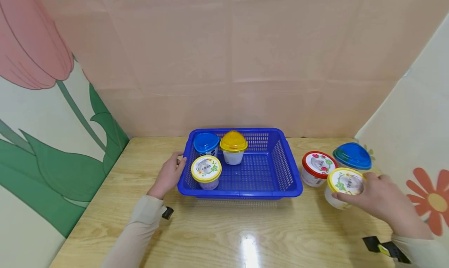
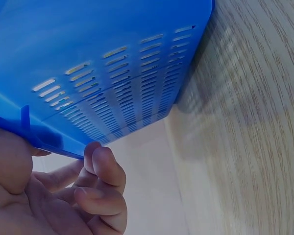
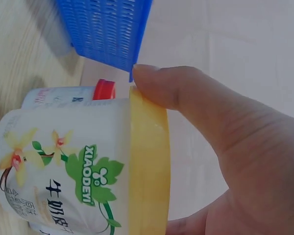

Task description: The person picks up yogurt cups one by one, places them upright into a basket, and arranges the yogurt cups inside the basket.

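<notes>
In the head view my left hand (image 1: 170,172) grips the left rim of a blue plastic basket (image 1: 242,194), thumb and fingers at its edge. The left wrist view shows the basket's slotted side wall (image 2: 122,73) from outside, with my curled fingers (image 2: 105,169) at the rim. On the right, my right hand (image 1: 389,200) holds a white tub with a yellow lid (image 1: 345,181) by the lid. Seen from the right wrist, my thumb (image 3: 186,90) lies on that yellow lid (image 3: 149,161), and printed flowers show on the tub's side. My other right fingers are mostly hidden.
Inside the basket sit a blue-lidded tub (image 1: 206,142), a tub with a domed yellow lid (image 1: 233,143) and a flat yellow-lidded tub (image 1: 207,168). A red-lidded tub (image 1: 318,164) and a blue-lidded container (image 1: 352,156) stand beside the held tub on the wooden table (image 1: 210,229).
</notes>
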`<control>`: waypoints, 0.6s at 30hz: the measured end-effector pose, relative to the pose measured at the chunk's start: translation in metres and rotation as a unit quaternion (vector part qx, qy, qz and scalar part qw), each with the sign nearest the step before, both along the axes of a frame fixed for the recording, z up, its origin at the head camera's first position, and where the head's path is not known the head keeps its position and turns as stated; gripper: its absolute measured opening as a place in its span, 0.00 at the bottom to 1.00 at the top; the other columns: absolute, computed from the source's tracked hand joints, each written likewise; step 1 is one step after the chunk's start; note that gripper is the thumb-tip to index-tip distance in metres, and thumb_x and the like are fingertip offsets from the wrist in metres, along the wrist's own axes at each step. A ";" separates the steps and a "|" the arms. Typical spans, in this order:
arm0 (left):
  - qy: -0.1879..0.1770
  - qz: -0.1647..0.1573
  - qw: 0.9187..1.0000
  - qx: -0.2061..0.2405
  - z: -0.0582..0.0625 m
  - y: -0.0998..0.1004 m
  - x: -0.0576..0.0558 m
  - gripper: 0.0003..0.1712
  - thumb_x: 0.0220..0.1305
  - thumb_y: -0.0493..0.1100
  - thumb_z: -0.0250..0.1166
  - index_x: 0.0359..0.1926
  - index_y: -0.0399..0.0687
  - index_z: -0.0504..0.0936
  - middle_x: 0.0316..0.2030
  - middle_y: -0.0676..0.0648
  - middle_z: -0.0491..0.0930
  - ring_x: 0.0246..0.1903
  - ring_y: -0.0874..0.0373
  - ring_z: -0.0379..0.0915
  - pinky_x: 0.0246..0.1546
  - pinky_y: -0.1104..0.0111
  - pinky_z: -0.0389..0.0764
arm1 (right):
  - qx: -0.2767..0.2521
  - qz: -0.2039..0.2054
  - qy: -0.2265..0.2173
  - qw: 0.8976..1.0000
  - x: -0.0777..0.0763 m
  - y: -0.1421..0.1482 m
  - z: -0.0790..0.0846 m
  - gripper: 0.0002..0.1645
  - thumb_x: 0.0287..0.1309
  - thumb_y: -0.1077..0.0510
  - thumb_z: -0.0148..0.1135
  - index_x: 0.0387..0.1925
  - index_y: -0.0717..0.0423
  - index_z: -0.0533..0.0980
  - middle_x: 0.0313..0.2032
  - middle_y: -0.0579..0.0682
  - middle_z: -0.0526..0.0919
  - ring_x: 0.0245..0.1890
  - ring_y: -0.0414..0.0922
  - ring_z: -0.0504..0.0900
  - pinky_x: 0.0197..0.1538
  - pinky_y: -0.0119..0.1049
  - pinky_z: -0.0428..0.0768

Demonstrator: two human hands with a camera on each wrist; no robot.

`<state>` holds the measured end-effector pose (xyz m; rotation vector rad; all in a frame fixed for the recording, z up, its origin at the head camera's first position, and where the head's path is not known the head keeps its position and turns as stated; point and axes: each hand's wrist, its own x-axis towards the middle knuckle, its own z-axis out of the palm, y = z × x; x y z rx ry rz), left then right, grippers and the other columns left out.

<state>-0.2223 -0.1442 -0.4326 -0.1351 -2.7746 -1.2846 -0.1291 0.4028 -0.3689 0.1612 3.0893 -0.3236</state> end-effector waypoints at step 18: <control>-0.008 -0.009 1.000 -0.004 0.003 0.001 0.000 0.26 0.80 0.47 0.47 0.68 0.34 0.65 0.37 0.40 0.81 0.30 0.54 0.78 0.31 0.64 0.79 | 0.002 0.007 0.059 0.998 0.004 -0.012 0.024 0.62 0.42 0.23 0.70 0.45 0.81 0.68 0.33 0.74 0.69 0.26 0.57 0.71 0.20 0.40 0.65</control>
